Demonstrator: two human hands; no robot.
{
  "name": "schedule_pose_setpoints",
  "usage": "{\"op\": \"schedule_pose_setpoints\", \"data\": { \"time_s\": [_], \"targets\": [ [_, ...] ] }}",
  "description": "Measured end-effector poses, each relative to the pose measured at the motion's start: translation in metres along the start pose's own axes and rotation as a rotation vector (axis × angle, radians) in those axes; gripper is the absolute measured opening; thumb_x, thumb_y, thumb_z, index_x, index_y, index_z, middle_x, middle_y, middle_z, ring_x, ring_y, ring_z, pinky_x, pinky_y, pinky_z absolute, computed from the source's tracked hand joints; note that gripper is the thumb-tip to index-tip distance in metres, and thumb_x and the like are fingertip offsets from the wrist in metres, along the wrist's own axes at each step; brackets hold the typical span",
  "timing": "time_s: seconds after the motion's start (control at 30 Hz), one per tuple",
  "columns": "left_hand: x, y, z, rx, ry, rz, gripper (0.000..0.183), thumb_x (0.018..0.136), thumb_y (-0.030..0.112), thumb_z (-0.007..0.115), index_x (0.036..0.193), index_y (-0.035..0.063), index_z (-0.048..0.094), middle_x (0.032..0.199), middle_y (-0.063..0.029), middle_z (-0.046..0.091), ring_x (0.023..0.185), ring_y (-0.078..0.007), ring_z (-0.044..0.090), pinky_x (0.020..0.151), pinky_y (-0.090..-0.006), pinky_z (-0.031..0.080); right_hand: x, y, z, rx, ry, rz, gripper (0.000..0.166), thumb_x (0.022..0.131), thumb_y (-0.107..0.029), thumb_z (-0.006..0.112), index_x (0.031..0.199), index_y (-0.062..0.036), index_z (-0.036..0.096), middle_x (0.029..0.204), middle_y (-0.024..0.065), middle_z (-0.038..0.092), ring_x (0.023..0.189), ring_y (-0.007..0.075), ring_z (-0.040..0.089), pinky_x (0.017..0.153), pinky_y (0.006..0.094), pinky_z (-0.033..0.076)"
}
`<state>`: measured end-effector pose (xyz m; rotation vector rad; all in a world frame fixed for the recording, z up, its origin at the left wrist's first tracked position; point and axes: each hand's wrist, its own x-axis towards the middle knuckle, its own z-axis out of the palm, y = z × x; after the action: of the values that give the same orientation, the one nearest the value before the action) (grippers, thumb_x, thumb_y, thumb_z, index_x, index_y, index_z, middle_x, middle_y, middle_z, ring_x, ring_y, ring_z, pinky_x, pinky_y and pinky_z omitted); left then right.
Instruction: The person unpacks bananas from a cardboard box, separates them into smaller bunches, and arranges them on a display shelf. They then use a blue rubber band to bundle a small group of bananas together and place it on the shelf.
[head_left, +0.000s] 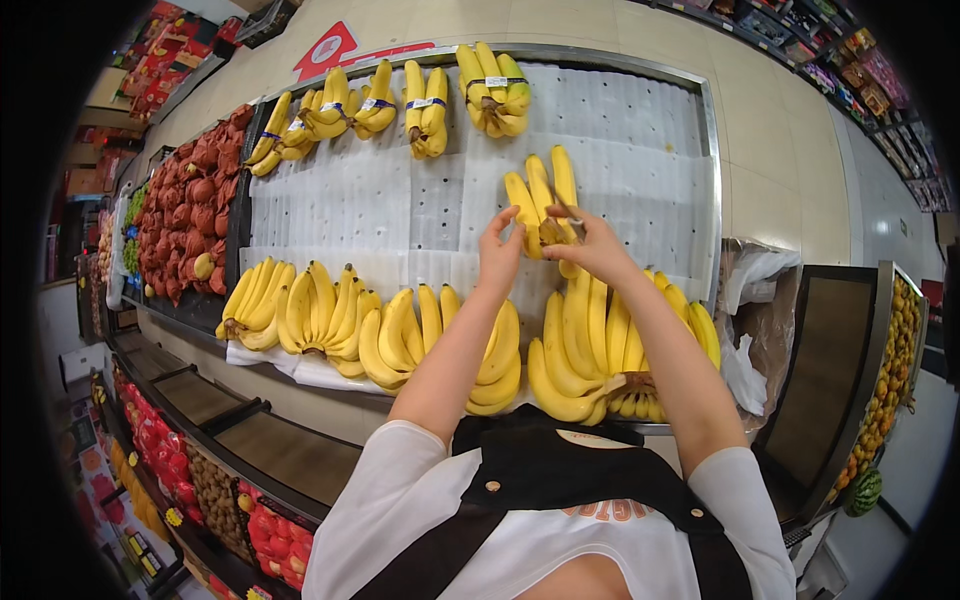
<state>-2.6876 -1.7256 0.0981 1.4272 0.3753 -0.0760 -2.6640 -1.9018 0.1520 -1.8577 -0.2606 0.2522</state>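
Note:
A small bunch of yellow bananas (537, 191) lies on the white foam sheeting (337, 206) of the display table, its brown crown towards me. My right hand (589, 240) is at the crown and grips a thin, dark-bladed tool (575, 221), blurred and partly covered by the fingers; it may be a small knife or scissors. On the bunch's left side, my left hand (501, 251) has thumb and fingers apart. Its fingertips are close to the leftmost banana, and contact cannot be made out. Under my right forearm sits a big bunch of bananas (574, 345), crown nearest me.
Along the far edge lie taped banana bunches (427, 109) with labels. More untaped bunches (322, 311) line the near edge. Wrapped reddish-brown fruit (199, 202) adjoins the left end. A plastic-lined box (757, 322) stands at the right, beside a dark shelf (821, 360).

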Motion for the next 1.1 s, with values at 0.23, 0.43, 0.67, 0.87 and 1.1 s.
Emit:
{"op": "schedule_pose_setpoints", "data": {
  "time_s": [0.23, 0.43, 0.67, 0.87, 1.1],
  "targets": [
    [0.030, -0.007, 0.005, -0.340, -0.101, -0.688, 0.040, 0.094, 0.030, 0.057, 0.122, 0.0013, 0.052, 0.110, -0.0123, 0.063, 0.091, -0.0237, 0.064, 0.073, -0.0395, 0.056, 0.012, -0.016, -0.002, 0.064, -0.200, 0.212, 0.035, 0.072, -0.004, 0.077, 0.105, -0.0020, 0.065, 0.089, 0.0007, 0.065, 0.077, 0.0072, 0.056, 0.073, 0.0241, 0.047],
    [0.019, 0.003, 0.024, -0.633, -0.084, -0.679, 0.041, 0.095, 0.033, 0.054, 0.122, 0.0018, 0.052, 0.114, -0.0127, 0.062, 0.100, -0.0262, 0.063, 0.081, -0.0459, 0.055, -0.006, -0.009, -0.016, 0.314, -0.069, 0.255, 0.036, 0.074, -0.003, 0.075, 0.108, -0.0013, 0.064, 0.088, -0.0001, 0.066, 0.068, 0.0046, 0.054, 0.063, 0.0217, 0.046],
    [0.018, 0.025, 0.041, -0.808, 0.028, -0.490, 0.038, 0.085, 0.015, 0.068, 0.113, -0.0075, 0.054, 0.110, -0.0145, 0.061, 0.100, -0.0248, 0.061, 0.087, -0.0369, 0.052, -0.025, -0.022, -0.032, 0.486, 0.044, 0.340, 0.042, 0.077, 0.000, 0.073, 0.116, -0.0049, 0.058, 0.098, 0.0018, 0.066, 0.063, 0.0018, 0.048, 0.046, 0.0170, 0.031],
    [0.020, 0.020, 0.046, -0.845, -0.063, -0.504, 0.037, 0.084, 0.014, 0.069, 0.110, -0.0074, 0.054, 0.107, -0.0132, 0.061, 0.098, -0.0239, 0.062, 0.086, -0.0373, 0.053, -0.023, -0.021, -0.048, 0.625, 0.059, 0.312, 0.051, 0.077, 0.004, 0.069, 0.125, -0.0047, 0.053, 0.107, 0.0027, 0.063, 0.061, 0.0028, 0.044, 0.047, 0.0182, 0.030],
    [0.027, 0.021, 0.054, -0.662, -0.076, -0.596, 0.041, 0.087, 0.024, 0.068, 0.113, -0.0046, 0.055, 0.107, -0.0136, 0.062, 0.092, -0.0250, 0.064, 0.080, -0.0374, 0.055, -0.010, -0.030, -0.061, 0.690, 0.012, 0.306, 0.052, 0.081, 0.002, 0.061, 0.131, 0.0004, 0.047, 0.114, 0.0083, 0.060, 0.059, 0.0043, 0.041, 0.049, 0.0184, 0.031]
  ]
}}
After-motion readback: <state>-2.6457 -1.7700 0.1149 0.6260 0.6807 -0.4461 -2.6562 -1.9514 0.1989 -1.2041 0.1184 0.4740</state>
